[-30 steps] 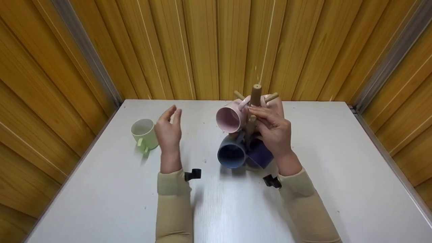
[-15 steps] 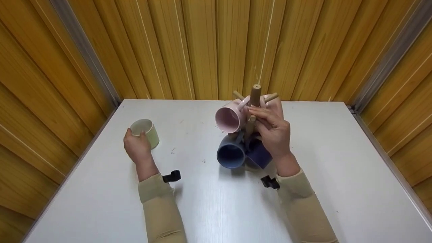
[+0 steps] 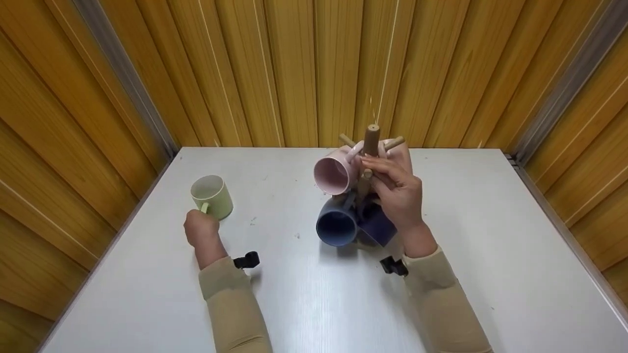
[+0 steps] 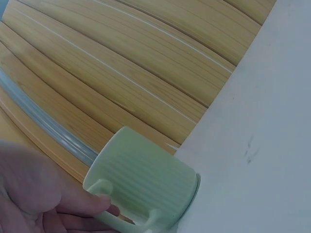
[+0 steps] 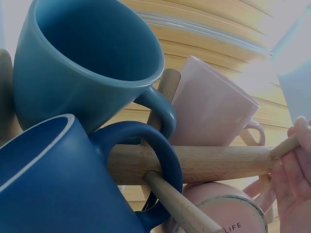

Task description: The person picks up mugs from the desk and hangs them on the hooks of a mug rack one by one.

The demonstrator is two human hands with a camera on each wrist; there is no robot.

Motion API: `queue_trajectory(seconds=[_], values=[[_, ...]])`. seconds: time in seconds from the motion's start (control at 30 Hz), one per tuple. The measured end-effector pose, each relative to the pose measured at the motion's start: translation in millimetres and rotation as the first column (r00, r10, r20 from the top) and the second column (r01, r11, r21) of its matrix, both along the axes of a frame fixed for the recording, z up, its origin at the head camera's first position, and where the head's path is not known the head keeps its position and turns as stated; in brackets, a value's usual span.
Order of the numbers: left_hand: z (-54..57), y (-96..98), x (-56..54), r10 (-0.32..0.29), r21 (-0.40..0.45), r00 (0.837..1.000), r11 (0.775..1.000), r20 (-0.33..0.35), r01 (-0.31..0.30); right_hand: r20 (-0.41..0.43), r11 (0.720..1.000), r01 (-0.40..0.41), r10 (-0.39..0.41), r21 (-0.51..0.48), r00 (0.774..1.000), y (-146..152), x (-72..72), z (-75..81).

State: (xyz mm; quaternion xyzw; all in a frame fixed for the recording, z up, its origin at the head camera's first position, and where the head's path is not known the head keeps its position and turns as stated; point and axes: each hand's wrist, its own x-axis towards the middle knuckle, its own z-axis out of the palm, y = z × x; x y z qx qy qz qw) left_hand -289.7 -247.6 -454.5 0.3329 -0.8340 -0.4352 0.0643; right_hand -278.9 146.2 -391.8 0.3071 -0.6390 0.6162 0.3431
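A light green mug [image 3: 219, 200] stands upright on the table at the left. My left hand [image 3: 201, 229] grips its handle; in the left wrist view the thumb and fingers close on the handle of the ribbed mug [image 4: 143, 174]. Toward the right stands a wooden mug tree [image 3: 372, 141], and my right hand [image 3: 402, 196] holds it near an upper peg. The right wrist view has the fingers around the peg at the post [image 5: 223, 162]. On the tree hang a pink mug [image 3: 333, 174], another pink mug [image 3: 403, 156] behind, a grey-blue mug [image 3: 336, 225] and a dark blue mug [image 3: 379, 226].
The white table [image 3: 294, 294] has small marks on it between the green mug and the tree. Wood-patterned panels [image 3: 289, 73] rise behind and at both sides, with metal strips [image 3: 125, 73] in the corners. Black wrist cameras [image 3: 247, 260] sit at both cuffs.
My left hand has moved left to the green mug, first around its near side, then down onto the handle. The right hand stays at the mug tree.
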Motion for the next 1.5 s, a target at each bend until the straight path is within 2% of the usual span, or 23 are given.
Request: queue_trajectory(seconds=[0.13,0.27,0.4,0.53,0.67,0.83,1.0,1.13,1.27,1.4,1.5], values=[[-0.1,0.8,0.3,0.001,0.004,1.0,1.0,-0.014,-0.001,0.012,1.0,-0.012,0.012,-0.01,1.0,0,-0.9,-0.1],[3.9,2.5,-1.8,0.04,0.016,0.995,0.999,-0.091,-0.039,0.013,1.0,-0.007,0.007,-0.016,1.0,-1,-2.4,-0.9],[8.2,3.4,-3.2,0.094,0.047,0.974,0.995,-0.208,-0.086,-0.006,1.0,0.012,-0.012,-0.009,1.0,-3,-3.6,-0.9],[14.1,5.6,-2.0,0.115,0.072,0.957,0.992,-0.265,-0.1,-0.006,1.0,0.015,-0.015,-0.015,1.0,-4,-3.9,-0.3],[20.1,10.0,0.3,0.101,0.04,0.946,0.995,-0.309,-0.093,0.015,1.0,0.024,-0.023,-0.015,1.0,-4,-2.6,0.0],[32.4,19.3,4.0,0.073,-0.013,0.922,0.996,-0.38,-0.084,0.026,0.999,0.043,-0.043,-0.007,0.999,-4,-0.6,-0.4],[50.4,28.7,11.9,0.05,-0.01,0.888,0.998,-0.458,-0.061,0.02,0.998,0.057,-0.057,-0.008,0.998,-3,0.1,-0.9],[62.9,37.4,20.6,0.039,-0.006,0.853,0.999,-0.52,-0.049,0.016,0.998,0.063,-0.063,-0.004,0.998,-2,-0.3,-1.2],[71.2,46.4,27.6,0.019,-0.002,0.807,1.0,-0.59,-0.025,0.024,0.998,0.064,-0.063,-0.006,0.998,-2,0.1,-1.2],[77.3,54.9,32.2,-0.029,-0.025,0.763,1.0,-0.646,0.017,0.031,0.998,0.06,-0.059,-0.014,0.998,-3,0.9,-1.4],[82.1,61.3,35.8,-0.07,-0.042,0.737,0.998,-0.672,0.056,0.027,0.998,0.053,-0.052,-0.02,0.998,-3,0.9,-1.8]])
